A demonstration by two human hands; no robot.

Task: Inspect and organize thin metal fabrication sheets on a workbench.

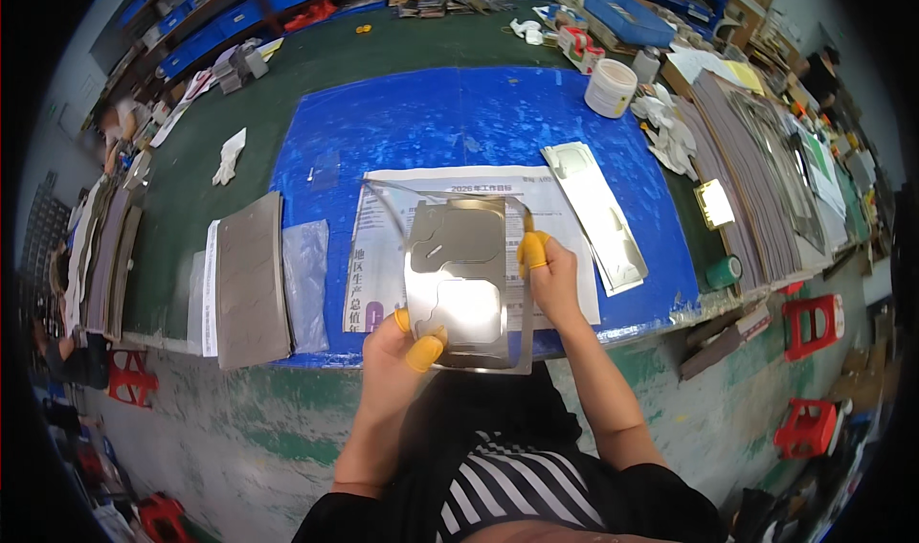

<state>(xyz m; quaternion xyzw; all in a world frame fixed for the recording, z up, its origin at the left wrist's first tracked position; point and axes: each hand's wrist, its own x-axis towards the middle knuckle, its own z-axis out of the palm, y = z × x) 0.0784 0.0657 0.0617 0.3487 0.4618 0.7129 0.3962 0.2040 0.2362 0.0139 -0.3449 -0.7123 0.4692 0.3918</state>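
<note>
A shiny metal plate [458, 273] with rounded, stepped outlines is tilted up over the newspaper [565, 213]. My left hand [392, 347], with yellow finger cots on it, is closed on the plate's lower left corner, thumb on the front face. At the plate's right side, my right hand [555, 277] is closed, also in yellow finger cots. It pinches the edge of a thin, see-through sheet [519, 332] that shows along the plate's right side and top. A loose grey strip [388, 201] curves off the top left. Whether the sheet sticks to the plate, I cannot tell.
The newspaper lies on a blue mat [383, 126]. Long shiny metal plates [595, 219] rest to the right. On the left are a grey-brown board stack [251, 284] and a clear plastic bag [307, 284]. A white tub [611, 88] and piled sheets [732, 160] stand at right.
</note>
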